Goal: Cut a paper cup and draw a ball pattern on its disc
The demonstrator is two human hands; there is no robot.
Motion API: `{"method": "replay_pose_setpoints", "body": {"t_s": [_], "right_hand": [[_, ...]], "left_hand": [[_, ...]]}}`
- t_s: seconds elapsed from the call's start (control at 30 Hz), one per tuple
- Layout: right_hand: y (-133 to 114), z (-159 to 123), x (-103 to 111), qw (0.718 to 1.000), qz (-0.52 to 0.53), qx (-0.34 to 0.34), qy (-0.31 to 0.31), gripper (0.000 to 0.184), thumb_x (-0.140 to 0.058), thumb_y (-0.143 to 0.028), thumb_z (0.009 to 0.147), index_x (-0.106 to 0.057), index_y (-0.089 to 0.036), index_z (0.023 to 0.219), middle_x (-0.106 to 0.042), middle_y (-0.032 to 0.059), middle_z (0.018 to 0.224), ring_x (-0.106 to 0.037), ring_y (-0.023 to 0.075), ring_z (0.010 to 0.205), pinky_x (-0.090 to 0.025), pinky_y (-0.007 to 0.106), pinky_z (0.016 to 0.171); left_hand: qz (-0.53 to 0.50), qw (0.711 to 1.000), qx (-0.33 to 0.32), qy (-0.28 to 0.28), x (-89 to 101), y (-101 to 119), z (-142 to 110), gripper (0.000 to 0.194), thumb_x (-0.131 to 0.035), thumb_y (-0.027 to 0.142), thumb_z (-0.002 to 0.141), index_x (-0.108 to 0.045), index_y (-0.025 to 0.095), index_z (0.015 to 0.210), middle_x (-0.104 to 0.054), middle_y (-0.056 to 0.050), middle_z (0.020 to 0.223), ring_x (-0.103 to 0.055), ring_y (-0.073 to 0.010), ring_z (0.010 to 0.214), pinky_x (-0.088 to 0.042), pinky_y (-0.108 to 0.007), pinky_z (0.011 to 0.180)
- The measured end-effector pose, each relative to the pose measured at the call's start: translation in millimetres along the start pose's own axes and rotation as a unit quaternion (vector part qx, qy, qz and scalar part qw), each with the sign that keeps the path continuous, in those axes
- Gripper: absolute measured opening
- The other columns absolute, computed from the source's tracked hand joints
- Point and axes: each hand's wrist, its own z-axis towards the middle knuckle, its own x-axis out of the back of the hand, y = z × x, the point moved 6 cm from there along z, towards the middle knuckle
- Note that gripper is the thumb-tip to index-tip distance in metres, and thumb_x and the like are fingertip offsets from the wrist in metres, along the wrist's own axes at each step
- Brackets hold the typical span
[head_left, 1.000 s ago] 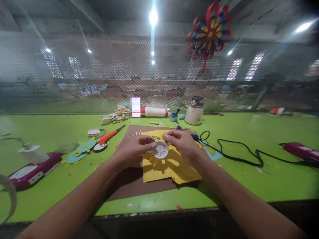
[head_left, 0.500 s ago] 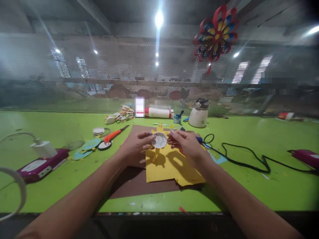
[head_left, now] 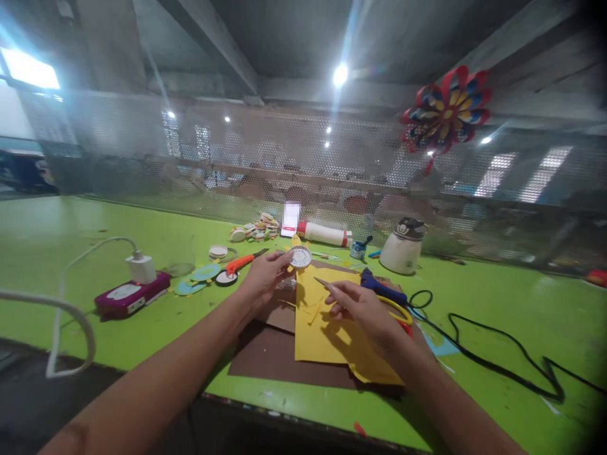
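Note:
My left hand (head_left: 262, 279) pinches a small white patterned disc (head_left: 300, 256) with a yellow paper piece stuck to it, raised above the table. My right hand (head_left: 360, 306) hovers over a yellow paper sheet (head_left: 322, 328), fingers curled, thumb and forefinger pinched on a thin strip or stick. The yellow sheet lies on a brown card (head_left: 279, 360) on the green table (head_left: 474, 354). A blue glue gun (head_left: 382, 287) with a black cable (head_left: 497, 351) rests just right of my right hand.
An orange-handled cutter (head_left: 239, 262), blue paper discs (head_left: 202, 278) and tape rolls (head_left: 219, 251) lie to the left. A purple power strip (head_left: 128, 297) with a white charger sits further left. A white jug (head_left: 404, 248), glue tube (head_left: 325, 234) and a mesh screen with a paper flower (head_left: 446, 110) are at the back.
The head turned left. My left hand lifted the disc up and away; my right hand let go of it and dropped over the yellow sheet, pinching a thin strip.

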Motion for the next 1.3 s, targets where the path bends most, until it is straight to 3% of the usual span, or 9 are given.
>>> {"method": "replay_pose_setpoints", "body": {"t_s": [0.17,0.4,0.67,0.93,1.07,1.2,1.3], "right_hand": [[-5.2,-1.9,-4.4,0.994,-0.098,0.041,-0.009,0.044,-0.062,-0.054,0.078,-0.068,-0.013,0.093,-0.068,0.0081,0.081,-0.063,0.0178,0.065,-0.051,0.032,0.062],[-13.3,-6.0,-10.5,0.961,-0.234,0.142,0.02,0.021,-0.058,-0.035,0.083,-0.071,-0.018,0.081,-0.071,0.0083,0.082,-0.061,0.0218,0.076,-0.046,0.035,0.073],[-7.9,-3.4,-12.1,0.943,-0.285,0.17,0.019,0.025,-0.056,-0.035,0.087,-0.07,-0.019,0.075,-0.072,0.0078,0.078,-0.062,0.0218,0.073,-0.044,0.033,0.069],[-8.3,-3.9,-13.4,0.942,-0.283,0.179,0.019,0.027,-0.053,-0.033,0.089,-0.07,-0.019,0.074,-0.072,0.0076,0.077,-0.063,0.0211,0.072,-0.044,0.032,0.067],[-13.7,-7.4,-13.8,0.945,-0.267,0.19,0.018,0.03,-0.051,-0.033,0.091,-0.068,-0.019,0.071,-0.07,0.0069,0.074,-0.062,0.0208,0.069,-0.044,0.031,0.064],[-17.6,-14.2,-19.7,0.944,-0.256,0.207,0.007,0.029,-0.051,-0.031,0.092,-0.066,-0.02,0.07,-0.068,0.0067,0.073,-0.061,0.0202,0.068,-0.043,0.031,0.064],[-19.1,-20.4,-25.8,0.942,-0.252,0.22,-0.007,0.027,-0.051,-0.03,0.092,-0.064,-0.02,0.071,-0.065,0.0055,0.072,-0.06,0.019,0.068,-0.043,0.03,0.064]], "left_hand": [[0.026,0.999,0.006,0.024,11.0,-7.6,9.0,0.028,-0.062,0.03,0.094,-0.061,0.014,0.117,-0.064,-0.008,0.115,-0.065,-0.0201,0.096,-0.057,-0.039,0.081],[0.046,0.998,-0.002,0.043,21.7,-16.5,16.8,0.031,-0.062,0.032,0.094,-0.06,0.015,0.121,-0.062,-0.01,0.121,-0.064,-0.0223,0.102,-0.056,-0.043,0.086],[0.027,0.998,0.018,0.052,24.7,-24.1,18.9,0.032,-0.061,0.032,0.095,-0.059,0.015,0.122,-0.062,-0.01,0.121,-0.064,-0.0221,0.101,-0.057,-0.042,0.085],[0.041,0.993,0.067,0.092,31.5,-30.8,19.1,0.034,-0.061,0.033,0.095,-0.058,0.016,0.124,-0.062,-0.01,0.123,-0.064,-0.0228,0.103,-0.056,-0.043,0.086],[0.069,0.987,0.084,0.119,36.5,-15.5,31.6,0.035,-0.061,0.034,0.095,-0.058,0.016,0.124,-0.061,-0.01,0.124,-0.063,-0.0233,0.105,-0.056,-0.044,0.087],[0.105,0.98,0.065,0.153,47.5,21.4,63.3,0.035,-0.061,0.034,0.095,-0.058,0.016,0.125,-0.061,-0.011,0.125,-0.063,-0.0235,0.105,-0.056,-0.044,0.088],[0.136,0.972,0.037,0.191,66.4,48.2,90.7,0.035,-0.061,0.034,0.094,-0.058,0.015,0.125,-0.061,-0.011,0.125,-0.063,-0.0237,0.105,-0.055,-0.045,0.088]]}}
